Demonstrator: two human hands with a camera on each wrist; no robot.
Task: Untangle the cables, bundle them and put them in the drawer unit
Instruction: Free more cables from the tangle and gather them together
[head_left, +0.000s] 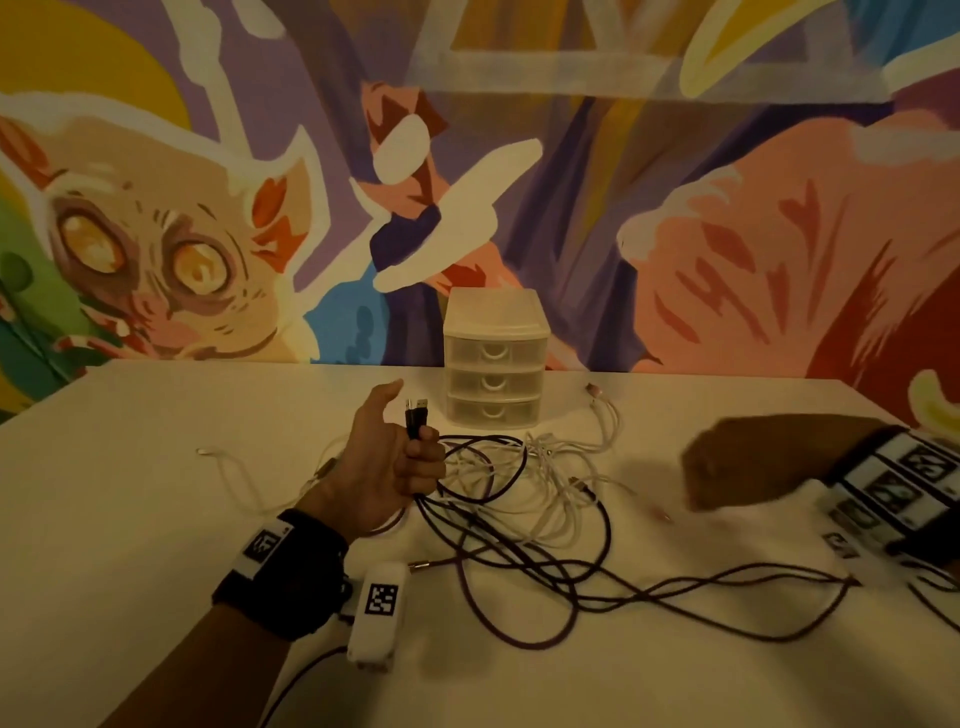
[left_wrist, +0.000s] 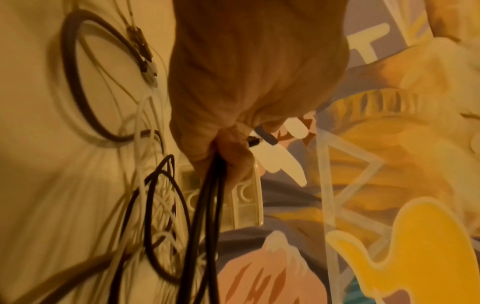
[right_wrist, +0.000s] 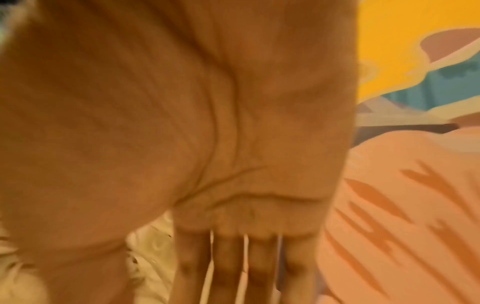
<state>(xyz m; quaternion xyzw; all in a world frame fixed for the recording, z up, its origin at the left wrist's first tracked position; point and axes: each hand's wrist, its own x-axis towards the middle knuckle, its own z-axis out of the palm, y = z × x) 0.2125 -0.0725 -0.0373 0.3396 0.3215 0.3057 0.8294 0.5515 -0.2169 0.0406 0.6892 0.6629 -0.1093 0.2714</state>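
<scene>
My left hand (head_left: 415, 460) is raised over the white table (head_left: 156, 493), its fingers curled round a black cable (head_left: 417, 415) near its two plugs, thumb sticking up. In the left wrist view the left hand (left_wrist: 233, 160) grips the black cable (left_wrist: 205, 216), whose strands hang down. A dark maroon cable (head_left: 519, 587) and white cables (head_left: 561, 467) lie tangled beside that hand. The translucent three-drawer unit (head_left: 493, 374) stands behind the tangle with all drawers closed. My right hand (head_left: 727, 467) hovers blurred at the right; the right wrist view shows the right hand (right_wrist: 246, 257) with straight fingers, holding nothing.
A thin white cable (head_left: 228, 467) trails left of my left hand. A white cable with a pinkish plug (head_left: 592, 388) lies right of the drawer unit. A small white tagged device (head_left: 376, 610) sits near my left wrist. A painted mural wall (head_left: 727, 260) bounds the table's back.
</scene>
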